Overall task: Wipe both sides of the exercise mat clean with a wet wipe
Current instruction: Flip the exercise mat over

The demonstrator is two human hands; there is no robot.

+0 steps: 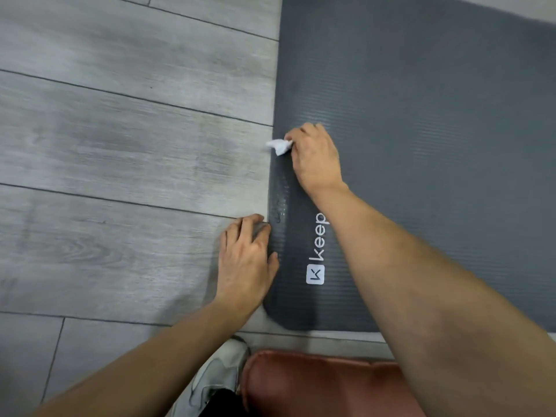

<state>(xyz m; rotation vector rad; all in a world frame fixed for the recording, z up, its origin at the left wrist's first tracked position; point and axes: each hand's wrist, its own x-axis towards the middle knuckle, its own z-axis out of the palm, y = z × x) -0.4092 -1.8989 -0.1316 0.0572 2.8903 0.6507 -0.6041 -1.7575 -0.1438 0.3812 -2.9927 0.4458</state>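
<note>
A dark grey ribbed exercise mat (pixel 421 115) lies flat on the floor, filling the right half of the view, with a white "keep" logo near its front left corner. My right hand (pixel 316 158) holds a crumpled white wet wipe (pixel 279 145) against the mat's left edge. A wet streak shows on the mat along that edge, just below the wipe. My left hand (pixel 246 260) rests on the floor against the same edge nearer to me, fingers spread and relaxed, thumb touching the mat.
Grey wood-plank floor (pixel 120 145) spreads to the left of the mat. At the bottom of the view sit a white sneaker (pixel 219 377) and a reddish-brown cushion-like object (pixel 316 383), just off the mat's near edge.
</note>
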